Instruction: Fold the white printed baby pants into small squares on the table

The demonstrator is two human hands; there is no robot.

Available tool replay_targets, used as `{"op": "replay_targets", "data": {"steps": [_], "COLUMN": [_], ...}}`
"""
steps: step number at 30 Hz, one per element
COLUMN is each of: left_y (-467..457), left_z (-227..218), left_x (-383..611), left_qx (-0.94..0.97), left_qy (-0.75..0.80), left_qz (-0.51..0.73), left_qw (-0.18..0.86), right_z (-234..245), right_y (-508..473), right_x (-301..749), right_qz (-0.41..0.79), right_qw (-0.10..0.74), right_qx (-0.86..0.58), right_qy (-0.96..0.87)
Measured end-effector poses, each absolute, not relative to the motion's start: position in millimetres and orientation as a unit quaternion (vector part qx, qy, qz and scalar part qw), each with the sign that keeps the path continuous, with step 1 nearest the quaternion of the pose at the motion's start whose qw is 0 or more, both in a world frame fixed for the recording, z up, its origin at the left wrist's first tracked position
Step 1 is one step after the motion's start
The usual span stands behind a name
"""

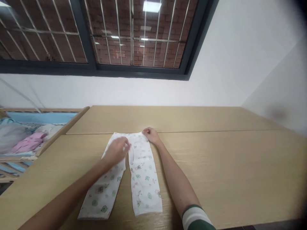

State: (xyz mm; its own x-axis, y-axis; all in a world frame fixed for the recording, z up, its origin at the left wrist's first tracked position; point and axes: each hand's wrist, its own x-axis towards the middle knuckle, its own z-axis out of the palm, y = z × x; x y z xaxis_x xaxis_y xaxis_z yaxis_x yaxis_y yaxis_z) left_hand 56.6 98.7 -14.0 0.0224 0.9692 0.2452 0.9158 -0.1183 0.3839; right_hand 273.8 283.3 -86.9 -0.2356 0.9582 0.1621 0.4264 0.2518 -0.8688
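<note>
A pair of small white pants (pixel 145 179) with a green and pink animal print lies flat on the wooden surface, waistband away from me and legs spread toward me. My right hand (pixel 150 134) pinches the right corner of the waistband. Over the upper middle of the pants is my left hand (pixel 118 149), slightly blurred, its fingers curled together in a pinch. What lies between those fingertips is too blurred to tell. Just beside them a thin curved fold or string shows on the cloth. My left forearm covers part of the left pant leg.
The wide wooden tabletop (pixel 216 166) has a seam across it and meets a white wall (pixel 144 91). To the left stands a wooden crib (pixel 74 119) with bedding and a pink cloth (pixel 30 142). A dark-framed window (pixel 141 72) with metal bars is above.
</note>
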Motion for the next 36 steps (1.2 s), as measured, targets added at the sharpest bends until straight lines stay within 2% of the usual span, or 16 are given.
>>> {"op": "replay_targets", "data": {"steps": [2,5,10,16,23,28,31,36], "left_y": [56.3,5.8,-15.8,-18.5,-25.8,-28.5,-31.6,-42.6], "left_z": [-12.8,-21.0,-33.3,-19.9,-25.3,-23.5,-13.5,-5.5], "left_x": [102.1,161.1,201.1,209.8,218.8,206.0,192.2,169.4], "left_qx": [0.810,0.841,0.804,0.787,0.814,0.814,0.798,0.708], "left_qy": [0.552,0.499,0.558,0.576,0.515,0.517,0.526,0.541], "left_qz": [0.146,0.050,-0.032,-0.066,-0.034,0.007,0.058,0.207], "left_qw": [0.135,0.203,0.203,0.211,0.267,0.264,0.287,0.405], "right_z": [-85.3,-82.6,-81.0,-85.5,-80.6,-74.4,-68.8,-55.8], "right_y": [283.2,281.3,279.1,283.3,284.0,275.2,270.1,265.9], "right_x": [274.0,275.2,278.4,276.5,276.3,278.0,277.7,278.0], "right_qz": [0.373,0.388,0.408,0.413,0.410,0.414,0.414,0.423], "right_qw": [0.376,0.380,0.374,0.358,0.354,0.362,0.367,0.388], "right_qx": [-0.486,-0.473,-0.447,-0.440,-0.442,-0.443,-0.449,-0.464], "right_qy": [-0.696,-0.693,-0.703,-0.713,-0.715,-0.708,-0.702,-0.675]}}
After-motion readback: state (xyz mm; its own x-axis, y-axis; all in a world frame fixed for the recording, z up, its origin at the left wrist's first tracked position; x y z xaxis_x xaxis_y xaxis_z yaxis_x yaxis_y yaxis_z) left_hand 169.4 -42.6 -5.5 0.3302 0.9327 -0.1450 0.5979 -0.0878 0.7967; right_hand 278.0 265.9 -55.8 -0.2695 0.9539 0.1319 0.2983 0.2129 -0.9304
